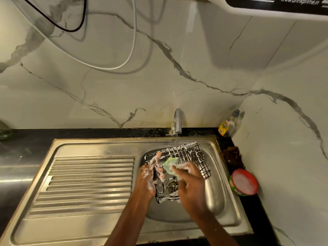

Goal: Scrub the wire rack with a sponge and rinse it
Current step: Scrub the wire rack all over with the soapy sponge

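A black wire rack, coated with white foam, lies tilted across the steel sink basin. My left hand grips the rack's left edge, its fingers soapy. My right hand holds a green sponge and presses it onto the rack's middle wires. A thin stream of water falls from the tap onto the rack's far edge. The rack's near part is partly hidden by both hands.
A ribbed steel drainboard lies left of the basin. A round red-lidded soap tub and a brown scrub pad sit on the black counter at right. A yellow-labelled bottle stands in the back corner.
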The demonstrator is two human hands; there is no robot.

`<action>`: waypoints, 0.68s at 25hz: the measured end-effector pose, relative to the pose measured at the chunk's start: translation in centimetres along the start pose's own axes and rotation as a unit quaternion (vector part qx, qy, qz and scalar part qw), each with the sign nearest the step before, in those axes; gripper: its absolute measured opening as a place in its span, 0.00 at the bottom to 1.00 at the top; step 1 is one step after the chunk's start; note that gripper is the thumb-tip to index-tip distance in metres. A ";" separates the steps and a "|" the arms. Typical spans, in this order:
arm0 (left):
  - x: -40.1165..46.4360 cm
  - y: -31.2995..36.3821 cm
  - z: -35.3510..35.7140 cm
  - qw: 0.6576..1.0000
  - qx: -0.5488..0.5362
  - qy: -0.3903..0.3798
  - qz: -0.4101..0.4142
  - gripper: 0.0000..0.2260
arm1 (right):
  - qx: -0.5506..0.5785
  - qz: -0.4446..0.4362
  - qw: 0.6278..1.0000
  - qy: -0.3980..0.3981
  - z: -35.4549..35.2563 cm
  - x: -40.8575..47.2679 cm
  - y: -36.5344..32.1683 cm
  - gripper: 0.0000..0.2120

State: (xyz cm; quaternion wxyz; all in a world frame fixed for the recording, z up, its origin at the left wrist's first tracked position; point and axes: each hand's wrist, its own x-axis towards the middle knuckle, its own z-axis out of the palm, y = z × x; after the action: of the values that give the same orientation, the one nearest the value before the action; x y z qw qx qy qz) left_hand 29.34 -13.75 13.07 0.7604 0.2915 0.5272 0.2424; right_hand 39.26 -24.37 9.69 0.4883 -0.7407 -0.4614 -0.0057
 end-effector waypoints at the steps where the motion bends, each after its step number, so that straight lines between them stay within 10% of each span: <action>1: -0.4 0.1 0.1 1.000 -0.007 -0.002 0.002 0.11 | -0.003 0.028 0.999 0.025 -0.4 0.7 1.1 0.29; 4: -0.7 0.0 0.3 0.999 -0.017 -0.025 -0.009 0.23 | -0.007 0.080 0.995 0.051 -0.4 0.5 0.3 0.28; 7: -0.7 0.1 0.3 0.999 0.025 -0.040 0.008 0.15 | -0.024 -0.002 1.000 0.009 -0.7 -0.8 -0.3 0.25; 10: -0.4 -0.3 0.2 0.999 0.030 -0.040 0.015 0.12 | -0.027 0.108 0.993 0.038 -1.3 1.4 1.5 0.29; 14: -0.1 -0.4 0.0 0.998 0.007 -0.053 0.017 0.35 | -0.038 -0.024 0.999 0.000 -0.3 -0.5 -1.4 0.23; 17: -0.4 -0.2 -0.1 0.997 -0.018 -0.068 0.031 0.24 | -0.091 0.078 0.988 0.095 -0.6 3.7 0.7 0.21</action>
State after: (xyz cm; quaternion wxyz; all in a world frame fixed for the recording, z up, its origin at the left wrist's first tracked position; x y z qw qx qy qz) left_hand 29.14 -14.16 13.17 0.7916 0.3098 0.4611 0.2545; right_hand 42.12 -22.33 11.19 0.4599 -0.8115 -0.3515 -0.0801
